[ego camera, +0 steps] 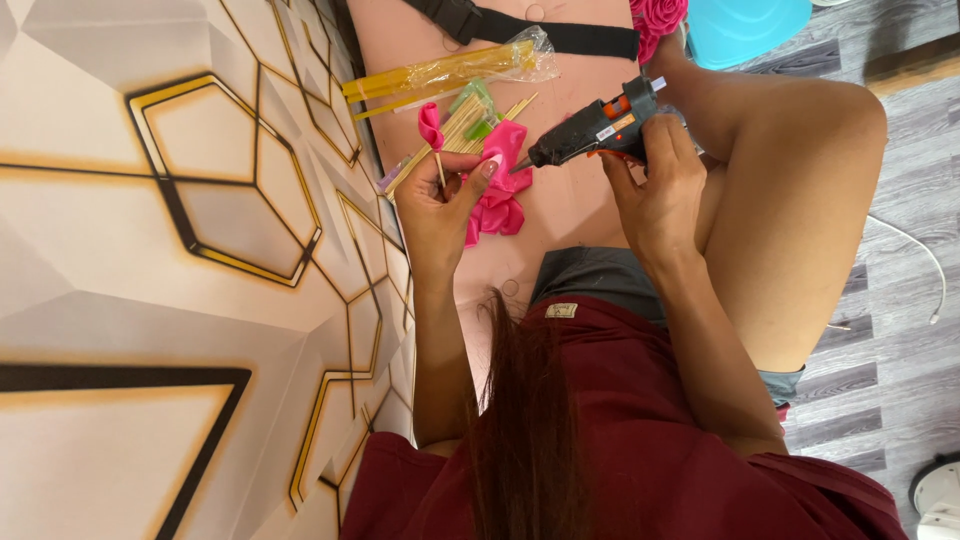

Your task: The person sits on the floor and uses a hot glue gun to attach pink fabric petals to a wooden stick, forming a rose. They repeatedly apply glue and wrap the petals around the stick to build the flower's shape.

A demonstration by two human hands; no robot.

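Note:
My left hand [438, 205] pinches a thin wooden stick [440, 168] topped with a small pink ribbon bud [430, 124]. A black hot glue gun [592, 128] is gripped in my right hand [655, 190], its nozzle pointing left toward the thumb of my left hand. A loose pink ribbon [505, 175] trails behind and under my left hand, on the pale pink surface [570, 205]. A bundle of wooden sticks [462, 130] lies just past the bud.
A clear bag of yellow glue sticks [445, 72] lies further out. Green ribbon [478, 112] sits by the sticks. Finished pink roses [655, 20] and a turquoise tub [745, 28] are at the top. A patterned wall panel [170, 270] fills the left; my bare knee [800, 190] is right.

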